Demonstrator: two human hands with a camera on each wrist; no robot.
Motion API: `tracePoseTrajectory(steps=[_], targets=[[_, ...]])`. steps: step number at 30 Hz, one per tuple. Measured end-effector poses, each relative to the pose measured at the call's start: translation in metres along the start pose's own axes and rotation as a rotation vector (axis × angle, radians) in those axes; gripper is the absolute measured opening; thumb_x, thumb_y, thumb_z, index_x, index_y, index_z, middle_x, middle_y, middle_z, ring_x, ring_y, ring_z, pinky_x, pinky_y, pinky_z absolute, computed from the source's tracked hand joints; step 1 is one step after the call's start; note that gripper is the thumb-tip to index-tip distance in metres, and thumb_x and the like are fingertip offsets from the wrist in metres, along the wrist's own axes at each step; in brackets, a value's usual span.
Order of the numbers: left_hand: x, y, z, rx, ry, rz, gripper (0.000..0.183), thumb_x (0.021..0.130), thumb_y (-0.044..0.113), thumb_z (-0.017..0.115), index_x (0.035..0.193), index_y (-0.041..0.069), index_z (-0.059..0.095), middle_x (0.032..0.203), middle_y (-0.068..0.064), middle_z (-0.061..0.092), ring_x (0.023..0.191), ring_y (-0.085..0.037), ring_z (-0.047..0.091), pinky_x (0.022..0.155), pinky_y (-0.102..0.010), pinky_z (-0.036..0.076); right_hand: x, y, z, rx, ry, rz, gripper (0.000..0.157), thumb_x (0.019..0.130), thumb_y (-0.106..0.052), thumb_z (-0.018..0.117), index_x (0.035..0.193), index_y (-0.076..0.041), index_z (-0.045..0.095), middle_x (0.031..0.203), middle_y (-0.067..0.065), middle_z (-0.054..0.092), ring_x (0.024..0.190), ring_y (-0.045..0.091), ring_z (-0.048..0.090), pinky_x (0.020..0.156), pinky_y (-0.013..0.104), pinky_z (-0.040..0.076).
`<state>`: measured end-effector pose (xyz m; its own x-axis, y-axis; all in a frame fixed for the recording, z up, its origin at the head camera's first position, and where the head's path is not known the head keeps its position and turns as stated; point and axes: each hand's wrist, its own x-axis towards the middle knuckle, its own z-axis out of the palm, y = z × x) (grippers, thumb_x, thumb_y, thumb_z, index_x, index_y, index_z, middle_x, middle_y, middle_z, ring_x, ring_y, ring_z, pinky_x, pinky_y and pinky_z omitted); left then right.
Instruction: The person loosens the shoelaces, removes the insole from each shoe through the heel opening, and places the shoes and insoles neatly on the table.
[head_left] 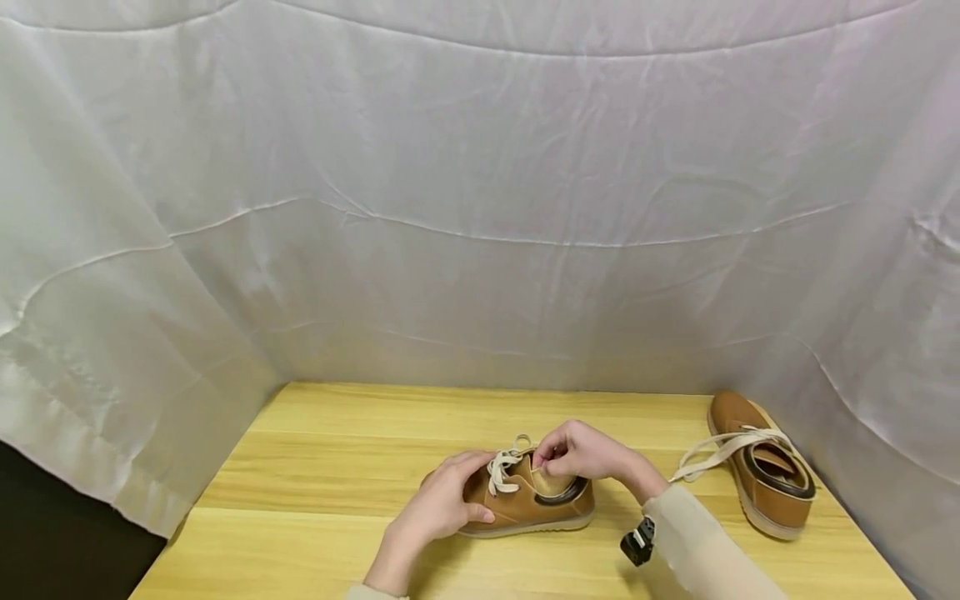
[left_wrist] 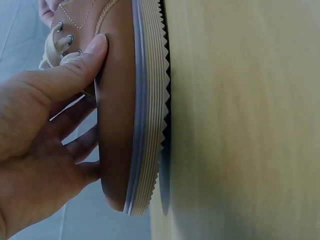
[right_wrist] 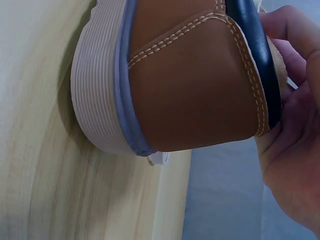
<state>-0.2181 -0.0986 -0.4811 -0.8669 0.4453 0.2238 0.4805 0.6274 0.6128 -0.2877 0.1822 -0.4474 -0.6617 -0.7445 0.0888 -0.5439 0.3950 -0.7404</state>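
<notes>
A brown lace-up shoe (head_left: 517,504) with cream laces and a dark collar stands sole-down on the table, toe to the left. My left hand (head_left: 447,493) holds its front part, the thumb (left_wrist: 90,57) on the near side beside the laces and the other fingers across the top and far side. At the shoe's opening, my right hand (head_left: 581,452) pinches a beige piece (head_left: 553,483) just inside the collar. Whether this is the tongue, lining or insole I cannot tell. In the right wrist view, its tan edge (right_wrist: 278,60) rises above the dark collar (right_wrist: 255,55), and the fingertips are partly hidden.
The matching brown shoe (head_left: 776,492) stands at the right edge of the wooden table (head_left: 315,475), its long laces trailing left. A pale cloth curtain (head_left: 480,292) encloses the back and sides. A small black device (head_left: 637,542) is at my right sleeve.
</notes>
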Motion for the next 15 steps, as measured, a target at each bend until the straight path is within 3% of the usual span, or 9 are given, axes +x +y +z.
tracePoseTrajectory(steps=[5,15], targets=[[0.003,0.002,-0.002,0.013,-0.033,-0.002,0.082,0.075,0.019,0.092,0.149,0.011,0.057,0.151,-0.012,0.056,0.140,-0.035,0.051,0.117,-0.055,0.039,-0.003,-0.002,-0.002,0.016,0.018,-0.013,0.017,0.088,0.003,0.069,0.096,-0.007,0.080,0.089,-0.001,0.076,0.079,0.004,0.064,0.071,0.022,0.055],[0.010,-0.007,-0.005,0.065,-0.085,0.081,0.081,0.076,0.018,0.091,0.148,0.009,0.056,0.148,-0.006,0.058,0.137,-0.029,0.054,0.118,-0.049,0.040,-0.005,-0.010,-0.001,0.051,0.029,0.038,0.010,0.092,-0.004,0.073,0.099,-0.005,0.080,0.097,0.003,0.078,0.086,0.008,0.067,0.076,0.023,0.056]])
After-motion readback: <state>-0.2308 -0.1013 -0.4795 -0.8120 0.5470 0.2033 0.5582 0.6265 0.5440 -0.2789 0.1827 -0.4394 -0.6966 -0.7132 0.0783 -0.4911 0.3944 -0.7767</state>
